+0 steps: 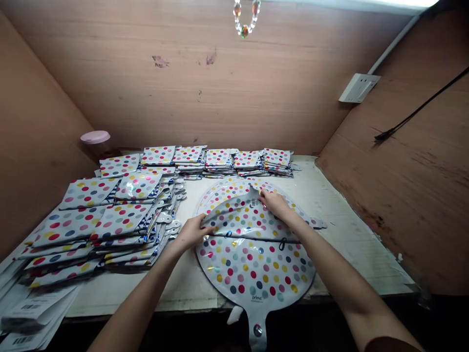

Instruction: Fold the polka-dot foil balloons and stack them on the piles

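Note:
A round foil balloon [252, 274] with multicoloured polka dots lies flat on the table, its upper half folded down over itself. Its silver neck tab [257, 330] hangs past the front table edge. My left hand [190, 233] grips the left end of the fold. My right hand [275, 204] pinches the foil at the top of the folded part. To the left of my left hand sits a large pile of folded polka-dot balloons [110, 220], a short distance from my fingers.
A row of folded balloon stacks [220, 164] lines the back of the pale table [340, 234], against wooden walls. A pink-lidded jar [95, 137] stands back left, printed papers [36, 313] lie front left, and a wall socket [359, 88] is upper right.

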`<state>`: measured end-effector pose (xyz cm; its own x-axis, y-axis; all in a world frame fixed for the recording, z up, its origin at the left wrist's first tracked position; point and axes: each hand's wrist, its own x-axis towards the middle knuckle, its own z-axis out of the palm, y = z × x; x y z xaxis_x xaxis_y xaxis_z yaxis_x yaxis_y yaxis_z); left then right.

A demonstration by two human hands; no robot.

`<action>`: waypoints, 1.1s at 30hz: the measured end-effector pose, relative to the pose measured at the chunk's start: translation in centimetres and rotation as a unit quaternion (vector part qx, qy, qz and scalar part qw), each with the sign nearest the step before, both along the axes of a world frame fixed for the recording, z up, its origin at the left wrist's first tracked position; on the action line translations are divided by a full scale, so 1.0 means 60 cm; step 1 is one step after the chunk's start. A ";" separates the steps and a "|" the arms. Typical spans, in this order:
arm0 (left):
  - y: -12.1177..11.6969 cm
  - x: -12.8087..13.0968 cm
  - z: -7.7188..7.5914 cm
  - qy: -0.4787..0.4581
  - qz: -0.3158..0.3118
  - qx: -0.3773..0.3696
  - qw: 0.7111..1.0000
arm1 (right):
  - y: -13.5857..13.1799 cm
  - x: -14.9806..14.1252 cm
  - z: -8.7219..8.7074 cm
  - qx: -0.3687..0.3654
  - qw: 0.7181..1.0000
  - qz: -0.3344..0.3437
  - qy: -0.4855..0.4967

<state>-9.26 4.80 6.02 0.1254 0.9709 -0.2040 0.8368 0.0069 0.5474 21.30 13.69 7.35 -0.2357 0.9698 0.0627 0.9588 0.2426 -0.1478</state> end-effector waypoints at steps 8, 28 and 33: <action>0.046 0.018 -0.019 0.057 0.098 0.084 0.990 | -0.042 -0.010 -0.015 0.088 0.994 0.060 0.016; 0.089 -0.054 -0.016 -0.142 -0.152 0.068 0.976 | -0.125 0.248 -0.092 -0.038 0.921 0.038 0.387; 0.131 -0.051 -0.004 -0.116 -0.088 0.044 0.988 | -0.081 0.244 -0.080 -0.075 0.895 -0.081 0.431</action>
<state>-12.34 12.66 5.80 0.3274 0.9426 -0.0664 0.6722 -0.1830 0.7174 35.95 8.84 2.56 -0.0173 0.9997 0.0198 0.4928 0.0258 -0.8697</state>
